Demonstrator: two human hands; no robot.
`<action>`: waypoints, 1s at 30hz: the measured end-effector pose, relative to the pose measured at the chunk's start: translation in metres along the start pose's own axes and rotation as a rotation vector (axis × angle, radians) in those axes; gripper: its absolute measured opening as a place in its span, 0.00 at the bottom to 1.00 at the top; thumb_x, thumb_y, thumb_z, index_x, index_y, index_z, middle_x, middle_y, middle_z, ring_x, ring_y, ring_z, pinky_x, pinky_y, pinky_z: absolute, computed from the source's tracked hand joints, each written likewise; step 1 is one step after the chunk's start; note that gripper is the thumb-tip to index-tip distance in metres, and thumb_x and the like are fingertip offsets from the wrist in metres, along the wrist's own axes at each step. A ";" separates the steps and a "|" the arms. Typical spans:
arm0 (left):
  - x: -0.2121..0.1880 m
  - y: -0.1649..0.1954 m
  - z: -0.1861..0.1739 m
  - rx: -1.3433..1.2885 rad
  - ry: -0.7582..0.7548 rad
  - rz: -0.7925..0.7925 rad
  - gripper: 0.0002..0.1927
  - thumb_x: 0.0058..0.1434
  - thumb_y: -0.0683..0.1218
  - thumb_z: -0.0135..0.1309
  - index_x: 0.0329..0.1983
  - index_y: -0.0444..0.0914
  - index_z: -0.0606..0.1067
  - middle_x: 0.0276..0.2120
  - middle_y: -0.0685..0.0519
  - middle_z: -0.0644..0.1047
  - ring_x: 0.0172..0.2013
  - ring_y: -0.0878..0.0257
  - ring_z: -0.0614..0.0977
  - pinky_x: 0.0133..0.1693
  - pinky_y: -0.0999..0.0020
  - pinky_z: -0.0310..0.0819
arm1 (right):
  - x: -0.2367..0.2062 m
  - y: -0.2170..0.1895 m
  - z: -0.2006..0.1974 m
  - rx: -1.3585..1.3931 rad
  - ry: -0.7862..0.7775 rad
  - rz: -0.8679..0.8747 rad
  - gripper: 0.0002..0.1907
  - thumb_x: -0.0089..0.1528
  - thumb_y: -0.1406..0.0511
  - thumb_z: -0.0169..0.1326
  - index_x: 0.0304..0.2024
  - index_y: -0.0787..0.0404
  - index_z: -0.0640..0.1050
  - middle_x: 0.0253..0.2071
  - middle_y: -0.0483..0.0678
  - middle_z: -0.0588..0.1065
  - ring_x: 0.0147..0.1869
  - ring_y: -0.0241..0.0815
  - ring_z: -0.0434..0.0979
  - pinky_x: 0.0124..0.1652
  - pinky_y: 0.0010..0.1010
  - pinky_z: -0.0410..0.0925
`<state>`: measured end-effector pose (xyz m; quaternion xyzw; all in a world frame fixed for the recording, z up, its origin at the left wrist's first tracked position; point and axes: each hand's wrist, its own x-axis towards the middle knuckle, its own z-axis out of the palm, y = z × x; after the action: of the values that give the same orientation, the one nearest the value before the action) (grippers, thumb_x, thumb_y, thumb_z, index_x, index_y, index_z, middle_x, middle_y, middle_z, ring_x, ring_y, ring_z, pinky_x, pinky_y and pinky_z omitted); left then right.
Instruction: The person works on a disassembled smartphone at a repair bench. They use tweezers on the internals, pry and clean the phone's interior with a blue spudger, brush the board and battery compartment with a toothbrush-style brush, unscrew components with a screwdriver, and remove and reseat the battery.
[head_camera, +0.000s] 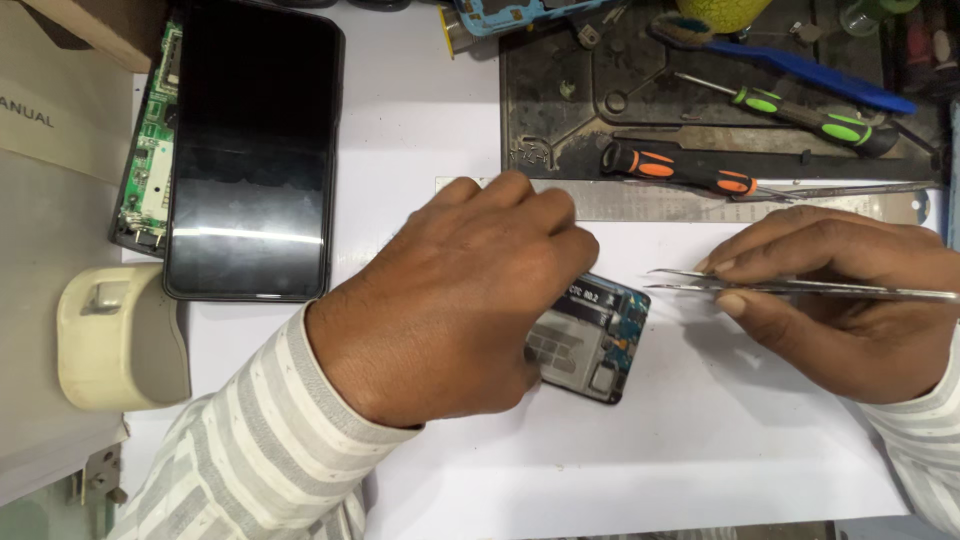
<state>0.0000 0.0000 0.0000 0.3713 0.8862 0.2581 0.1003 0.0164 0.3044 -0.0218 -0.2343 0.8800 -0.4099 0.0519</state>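
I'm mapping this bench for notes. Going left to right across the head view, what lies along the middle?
Cream plastic container → black phone → left hand → opened phone body → tweezers in the right hand.

A single view comes from the head camera, looking almost straight down onto the white tabletop (440, 130) from close above. The person's own side is the bottom edge, where both striped sleeves enter; the far side of the tabletop runs along the top, where a dark work mat (560, 110) is cut off by the frame. The left hand (450, 300) and right hand (840, 300) fill the middle, large and near.
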 end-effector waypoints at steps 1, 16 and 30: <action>0.000 0.001 0.000 -0.003 -0.006 0.005 0.25 0.31 0.41 0.70 0.37 0.36 0.78 0.37 0.52 0.76 0.40 0.55 0.75 0.37 0.57 0.68 | -0.002 -0.001 0.000 0.022 0.000 0.005 0.07 0.59 0.72 0.62 0.40 0.61 0.78 0.43 0.55 0.81 0.46 0.43 0.87 0.43 0.31 0.77; 0.001 0.003 0.012 -0.020 0.138 -0.009 0.37 0.32 0.52 0.75 0.43 0.32 0.73 0.37 0.45 0.75 0.40 0.49 0.78 0.36 0.54 0.75 | 0.005 -0.010 0.007 -0.114 0.086 -0.099 0.11 0.56 0.74 0.64 0.40 0.68 0.78 0.42 0.58 0.80 0.46 0.44 0.85 0.42 0.30 0.77; 0.006 0.006 0.014 -0.023 0.074 -0.048 0.40 0.32 0.56 0.77 0.44 0.32 0.72 0.37 0.46 0.75 0.39 0.50 0.78 0.34 0.54 0.75 | 0.009 -0.015 0.011 -0.099 0.080 -0.102 0.10 0.57 0.73 0.63 0.40 0.70 0.78 0.42 0.58 0.80 0.45 0.44 0.85 0.42 0.28 0.79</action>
<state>0.0045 0.0127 -0.0085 0.3389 0.8950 0.2795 0.0782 0.0173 0.2845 -0.0173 -0.2643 0.8875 -0.3772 -0.0157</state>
